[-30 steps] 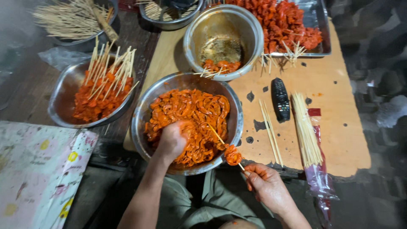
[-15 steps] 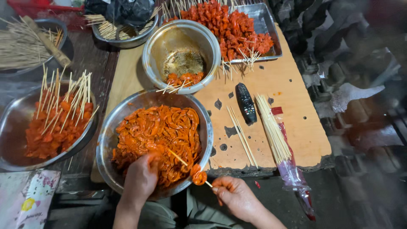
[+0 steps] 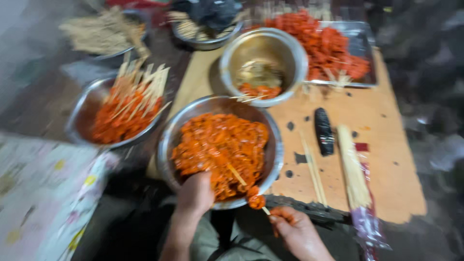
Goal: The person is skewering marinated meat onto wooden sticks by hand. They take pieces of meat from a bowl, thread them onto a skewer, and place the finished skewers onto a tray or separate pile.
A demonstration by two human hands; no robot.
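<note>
A worn orange-brown wooden board (image 3: 382, 145) serves as tabletop over dark, dim ground, a pale patterned cloth (image 3: 43, 193) beside it.

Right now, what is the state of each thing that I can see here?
Big bowl: full of orange meat pieces.
Left bowl: filled with loaded skewers.
Far bowl: nearly empty.
Tray: heaped with meat.
Skewer: held, partly loaded.
Left hand: in the big bowl.
Right hand: gripping the skewer.

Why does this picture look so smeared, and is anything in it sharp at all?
Head view: motion blur smears everything, worst at the edges; the bundle of bare sticks and the right hand holding a skewer are soft. The left hand in the big steel bowl is clearest. Light is dim and warm, corners dark.
</note>
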